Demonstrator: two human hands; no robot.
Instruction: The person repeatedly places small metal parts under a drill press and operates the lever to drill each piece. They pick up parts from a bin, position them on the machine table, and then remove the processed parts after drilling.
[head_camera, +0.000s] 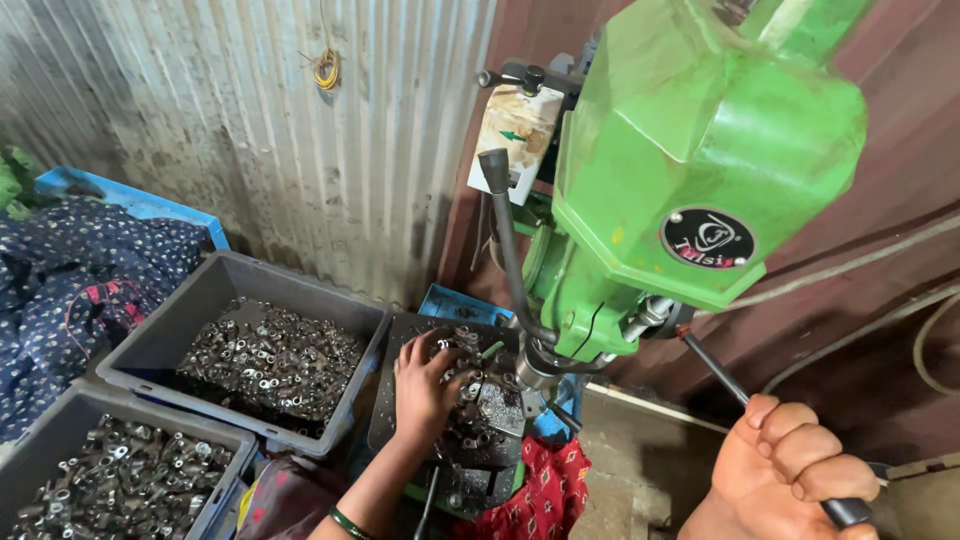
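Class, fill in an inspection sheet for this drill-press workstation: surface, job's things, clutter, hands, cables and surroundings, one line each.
Surface: drill press table, dark, strewn with small metal parts.
Job's things: green drill press; small metal parts under the spindle; feed lever.
Clutter: two grey bins of metal parts; red cloth; patterned dark fabric.
Hands: left hand rests on the parts on the table; right hand is closed around the feed lever's grip.
Cables: pale cables along the brown wall; yellow wire coil hanging.
Surroundings: corrugated metal wall; blue crate.
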